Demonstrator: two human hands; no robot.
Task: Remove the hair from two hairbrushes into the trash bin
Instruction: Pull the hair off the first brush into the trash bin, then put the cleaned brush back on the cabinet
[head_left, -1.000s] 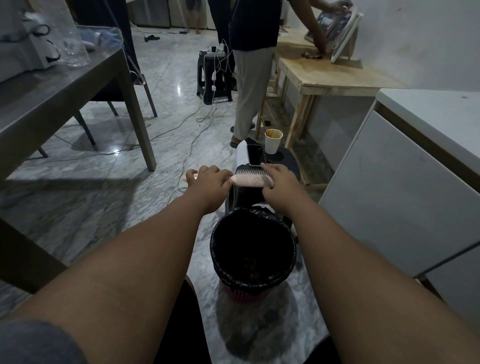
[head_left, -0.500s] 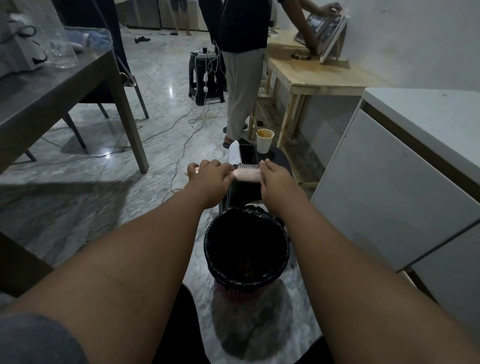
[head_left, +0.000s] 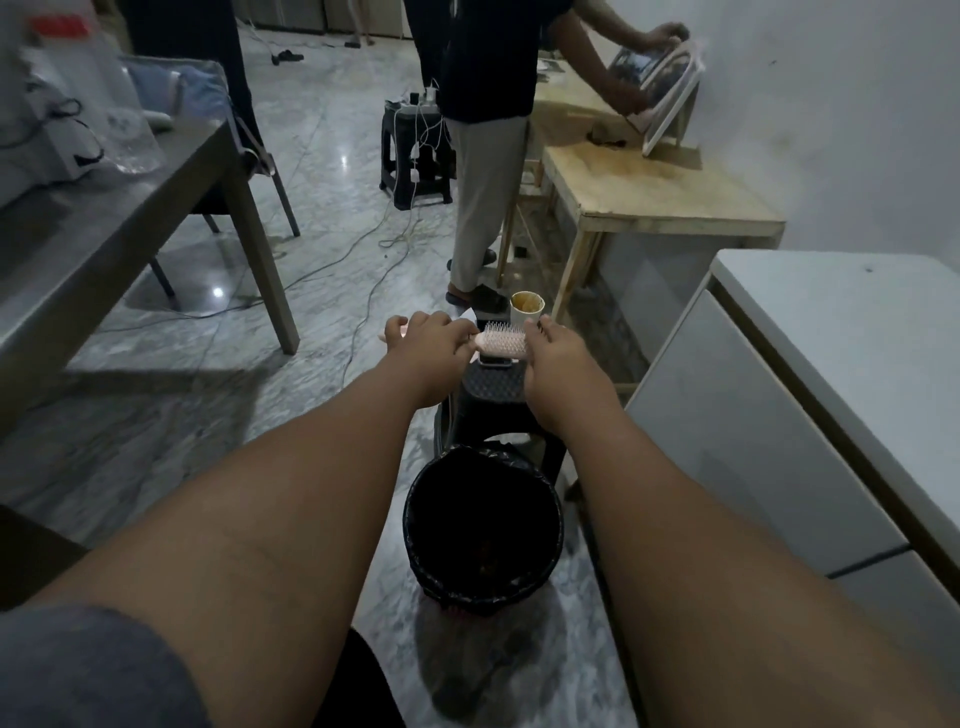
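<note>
From the head camera, the pink hairbrush (head_left: 500, 343) is held out in front of the person, above a black stool (head_left: 493, 395) and a little beyond the trash bin (head_left: 483, 525), which stands on the marble floor between the two forearms. The left hand (head_left: 431, 345) is closed around the handle; the pale end of the handle shows just past the knuckles on the left side. The right hand (head_left: 553, 353) touches the far end of the brush head, with the fingers curled on it; whether it pinches hair or only the edge, I cannot tell.

The long axis of the brush runs left to right across the view, the handle to the left and the head to the right. The bristles point up and slightly away.

I think the brush is light and stiff, of hard plastic, so a firm hold on the handle is the good place, as the left hand has it. The bristles look thin and springy. Hair in them would be soft and would cling, so it should be pulled up along the bristles. No hair is clear to me at this size.

Behind the brush, a paper cup (head_left: 526, 307) stands on the stool.
</note>
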